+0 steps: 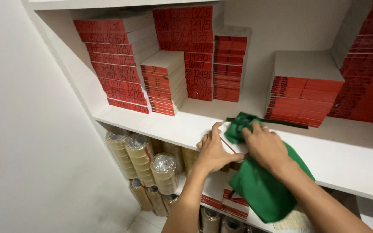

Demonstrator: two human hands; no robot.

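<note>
Below the white shelf [160, 125], wrapped tape rolls [145, 162] stand stacked. At its edge the left hand [214, 151] pinches a red rubber band [229, 146], while the right hand [264, 144] grips the green cloth bag [262, 187] by its bunched neck, apparently holding it closed beside red-edged book stacks [301, 95].

Left hand [214, 151], right hand [264, 146] gripping green cloth bag [262, 190], white shelf [346, 159]

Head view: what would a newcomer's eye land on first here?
The green cloth bag at the front edge of the white shelf, with the left hand and right hand both at its bunched neck. Behind them, stacks of red-spined booklets fill the shelf, and wrapped rolls of clear tape sit on the level below, at left.
</note>
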